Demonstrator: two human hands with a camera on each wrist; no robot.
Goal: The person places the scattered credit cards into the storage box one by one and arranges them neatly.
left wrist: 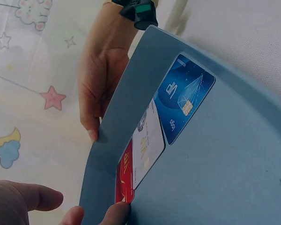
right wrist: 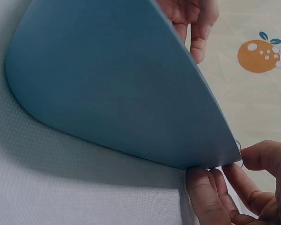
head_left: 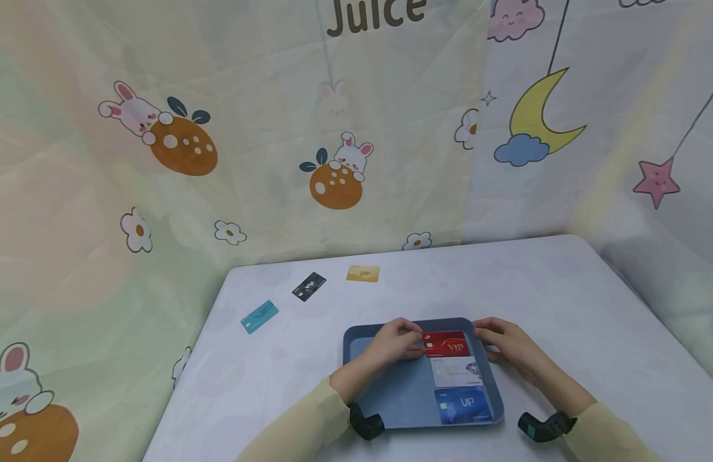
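1. Teal card (head_left: 260, 317), black card (head_left: 309, 287), gold card (head_left: 363, 274): on the surface (head_left: 275, 378).
2. Left hand (head_left: 393, 344): loose grip, touching the red card (head_left: 446, 344) in the tray (head_left: 399, 398).
3. White card (head_left: 457, 371), blue card (head_left: 463, 405): in the tray too.
4. Right hand (head_left: 513, 345): grip pinching the tray's edge.

At twelve o'clock beyond the shallow blue rectangular tray (head_left: 391, 401), I read brown "Juice" on the pale printed cloth backdrop (head_left: 264, 77). The glossy red rectangular card (head_left: 446, 344) at one, shiny blue rectangular card (head_left: 463, 406) at four and teal rectangular card (head_left: 260, 317) toward nine-thirty said "VIP"; the black rectangular card (head_left: 309, 287) at ten, "Vip". The yellow rectangular card's (head_left: 363, 274) print, at eleven, was too small.
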